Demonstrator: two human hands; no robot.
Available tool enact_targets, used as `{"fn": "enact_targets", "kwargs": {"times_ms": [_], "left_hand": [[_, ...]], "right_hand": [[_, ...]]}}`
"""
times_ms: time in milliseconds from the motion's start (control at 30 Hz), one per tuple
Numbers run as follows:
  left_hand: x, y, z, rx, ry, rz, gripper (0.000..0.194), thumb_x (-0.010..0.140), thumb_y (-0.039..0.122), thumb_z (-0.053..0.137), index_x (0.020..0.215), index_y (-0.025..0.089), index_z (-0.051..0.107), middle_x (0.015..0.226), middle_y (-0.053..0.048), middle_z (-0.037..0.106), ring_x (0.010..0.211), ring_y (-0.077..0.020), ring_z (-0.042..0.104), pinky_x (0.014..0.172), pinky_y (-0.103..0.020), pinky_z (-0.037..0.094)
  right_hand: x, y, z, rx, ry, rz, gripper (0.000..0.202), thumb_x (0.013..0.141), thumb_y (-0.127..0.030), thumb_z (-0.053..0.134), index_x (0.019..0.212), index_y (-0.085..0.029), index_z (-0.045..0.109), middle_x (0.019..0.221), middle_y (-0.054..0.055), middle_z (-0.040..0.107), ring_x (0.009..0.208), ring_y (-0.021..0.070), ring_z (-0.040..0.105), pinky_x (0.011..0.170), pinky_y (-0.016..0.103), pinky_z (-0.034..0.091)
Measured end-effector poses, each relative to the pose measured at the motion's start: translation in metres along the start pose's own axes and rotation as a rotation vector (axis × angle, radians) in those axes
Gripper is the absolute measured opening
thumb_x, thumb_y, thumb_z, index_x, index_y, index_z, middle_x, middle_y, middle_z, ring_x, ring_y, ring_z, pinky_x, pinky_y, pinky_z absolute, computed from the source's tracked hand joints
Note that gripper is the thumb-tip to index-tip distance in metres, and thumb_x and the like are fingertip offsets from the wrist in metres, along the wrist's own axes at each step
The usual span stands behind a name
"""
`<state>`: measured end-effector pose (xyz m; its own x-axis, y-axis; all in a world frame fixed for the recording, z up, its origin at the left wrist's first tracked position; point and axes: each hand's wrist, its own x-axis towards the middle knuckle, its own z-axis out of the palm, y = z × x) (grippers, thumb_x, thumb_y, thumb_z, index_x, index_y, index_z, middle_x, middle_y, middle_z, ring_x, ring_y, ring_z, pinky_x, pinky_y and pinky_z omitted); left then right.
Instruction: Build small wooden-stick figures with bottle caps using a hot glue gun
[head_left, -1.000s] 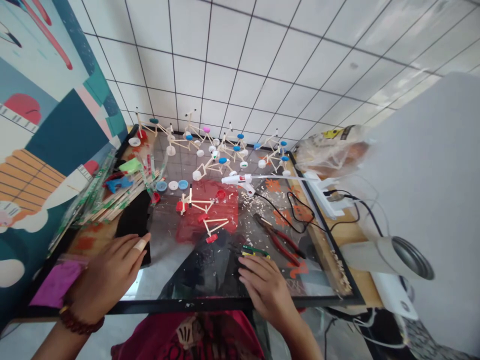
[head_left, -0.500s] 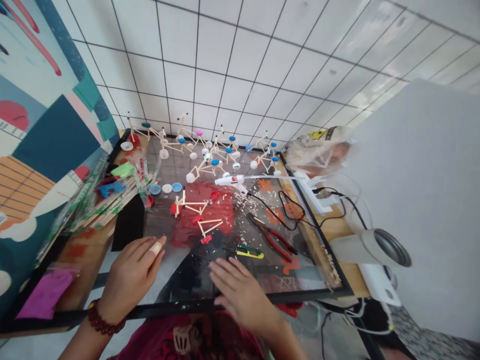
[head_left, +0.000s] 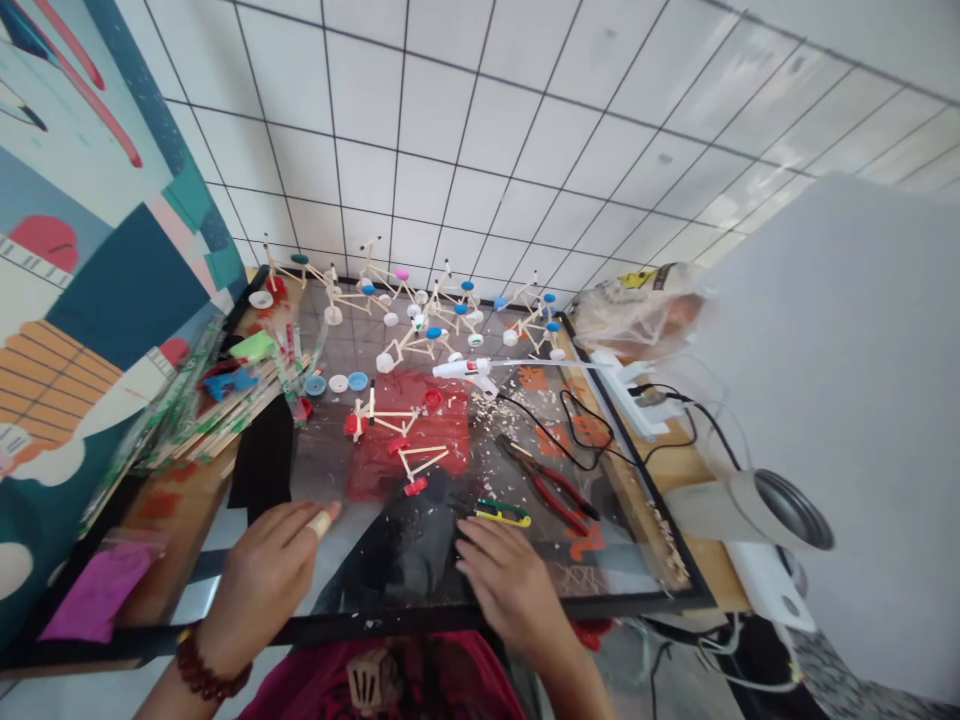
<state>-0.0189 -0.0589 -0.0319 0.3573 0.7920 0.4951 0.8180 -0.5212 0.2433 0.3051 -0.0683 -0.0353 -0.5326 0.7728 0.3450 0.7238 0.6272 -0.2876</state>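
Observation:
My left hand rests on the glass tabletop, fingers loosely stretched and a bandage round one finger; nothing shows in it. My right hand lies palm down, holding nothing, its fingertips just below small green and yellow snips. Ahead, between the hands, a triangular wooden-stick frame with red caps as wheels lies on the glass. A second stick model with red caps is behind it, near a loose red cap. Red-handled pliers lie right of the snips.
Several stick models with white and blue caps line the back. A white glue gun lies before them, its cord trailing right to a power strip. Wooden sticks, a black piece and a purple packet are left.
My right hand has slid right and slightly toward the snips, still flat. My left hand has barely moved on the glass. The whole view has shifted slightly.

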Motion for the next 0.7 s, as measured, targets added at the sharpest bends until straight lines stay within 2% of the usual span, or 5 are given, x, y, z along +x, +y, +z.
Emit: {"fn": "enact_targets", "kwargs": {"times_ms": [167,267,367,467,700], "left_hand": [[-0.005,-0.053,-0.039,-0.086,-0.006,-0.426,0.024,0.091,0.041,0.059,0.097,0.022,0.073,0.091,-0.002,0.079,0.082,-0.0193,0.073,0.079,-0.030,0.055],[0.014,-0.076,-0.061,0.019,0.067,-0.732,0.037,0.093,0.045,0.054,0.116,0.017,0.065,0.101,-0.003,0.077,0.088,-0.0195,0.072,0.078,-0.029,0.053],[0.043,-0.087,-0.070,0.381,-0.191,-0.664,0.040,0.100,0.037,0.037,0.105,0.011,0.068,0.096,-0.009,0.073,0.094,-0.0250,0.067,0.076,-0.031,0.047],[0.061,-0.088,-0.069,0.448,-0.470,-0.629,0.043,0.101,0.029,0.028,0.102,0.011,0.067,0.093,-0.011,0.071,0.086,-0.0251,0.066,0.065,-0.029,0.039],[0.056,-0.092,-0.055,0.563,-0.461,-0.624,0.047,0.098,0.028,0.026,0.127,0.007,0.056,0.104,-0.017,0.067,0.090,-0.0319,0.065,0.068,-0.034,0.038]], "right_hand": [[-0.035,0.050,-0.020,-0.140,0.149,0.040,0.020,0.095,-0.015,0.054,0.108,-0.020,0.069,0.114,0.010,0.073,0.101,0.0221,0.069,0.086,0.036,0.051],[-0.045,0.057,-0.019,-0.154,0.214,0.033,0.020,0.094,-0.014,0.056,0.109,-0.019,0.069,0.110,0.010,0.074,0.096,0.0216,0.069,0.085,0.036,0.050],[-0.045,0.052,-0.012,-0.165,0.250,0.024,0.021,0.092,-0.012,0.058,0.109,-0.019,0.069,0.106,0.009,0.075,0.092,0.0213,0.070,0.084,0.036,0.048],[-0.042,0.044,-0.003,-0.156,0.278,0.017,0.022,0.091,-0.009,0.059,0.108,-0.017,0.069,0.102,0.009,0.075,0.090,0.0207,0.070,0.083,0.035,0.048],[-0.039,0.037,0.000,-0.114,0.284,0.035,0.020,0.092,-0.009,0.057,0.104,-0.018,0.069,0.096,0.007,0.076,0.086,0.0184,0.071,0.081,0.033,0.050]]}}
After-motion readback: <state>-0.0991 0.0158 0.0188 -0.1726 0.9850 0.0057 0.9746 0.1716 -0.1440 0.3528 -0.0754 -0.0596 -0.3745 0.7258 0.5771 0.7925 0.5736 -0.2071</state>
